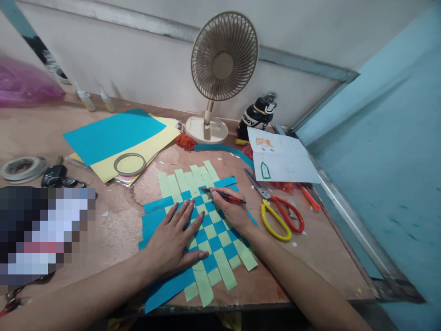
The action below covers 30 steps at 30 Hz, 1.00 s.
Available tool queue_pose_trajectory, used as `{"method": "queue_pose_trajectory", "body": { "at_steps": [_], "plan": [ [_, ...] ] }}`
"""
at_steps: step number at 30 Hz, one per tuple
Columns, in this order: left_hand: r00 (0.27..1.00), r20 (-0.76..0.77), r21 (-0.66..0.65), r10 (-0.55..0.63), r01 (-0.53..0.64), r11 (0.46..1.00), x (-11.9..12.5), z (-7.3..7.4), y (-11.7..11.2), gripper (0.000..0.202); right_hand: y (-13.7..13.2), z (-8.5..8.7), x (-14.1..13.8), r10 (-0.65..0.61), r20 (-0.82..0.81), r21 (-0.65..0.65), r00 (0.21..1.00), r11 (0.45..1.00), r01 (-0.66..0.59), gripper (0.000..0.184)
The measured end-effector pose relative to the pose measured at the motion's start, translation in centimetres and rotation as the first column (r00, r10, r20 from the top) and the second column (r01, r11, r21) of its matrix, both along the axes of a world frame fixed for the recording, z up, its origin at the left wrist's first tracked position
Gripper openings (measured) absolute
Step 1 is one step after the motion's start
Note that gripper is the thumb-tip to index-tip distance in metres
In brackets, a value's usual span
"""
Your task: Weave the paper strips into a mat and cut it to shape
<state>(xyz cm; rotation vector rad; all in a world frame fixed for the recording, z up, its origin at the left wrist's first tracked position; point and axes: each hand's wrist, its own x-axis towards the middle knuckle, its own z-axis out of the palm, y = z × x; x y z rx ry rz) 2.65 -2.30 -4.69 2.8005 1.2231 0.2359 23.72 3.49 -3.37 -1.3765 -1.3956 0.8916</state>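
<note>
A mat of woven paper strips (210, 232), blue and pale green in a checkered pattern, lies on the table in front of me. My left hand (179, 234) rests flat on its left part with the fingers spread. In my right hand (229, 207) is a red and black pen (231, 198), its tip at the upper middle of the weave. A faint curved line shows on the strips near the tip. Right of the mat lie scissors (272, 207) with one yellow and one red handle loop, blades parted.
A beige fan (223, 64) and a black bottle (257, 115) stand at the back. Blue paper (117, 133), yellow sheets and a tape roll (130, 164) lie left. A drawing on white paper (282, 156) is at right. Small paper scraps dot the wooden table (330, 266).
</note>
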Motion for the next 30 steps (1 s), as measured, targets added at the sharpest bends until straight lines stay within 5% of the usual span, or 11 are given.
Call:
{"method": "queue_pose_trajectory", "body": {
  "at_steps": [11,30],
  "plan": [
    [1.000,0.017,0.044,-0.010,0.009,0.999,-0.1,-0.7,0.0,0.090,-0.3,0.1,0.1,0.032,0.036,0.061,0.999,0.998,-0.034,0.020],
    [1.000,0.018,0.010,0.000,0.000,1.000,-0.2,-0.4,0.0,0.087,0.1,-0.2,1.2,-0.050,0.046,-0.049,0.998,0.997,0.053,0.033]
  ]
}}
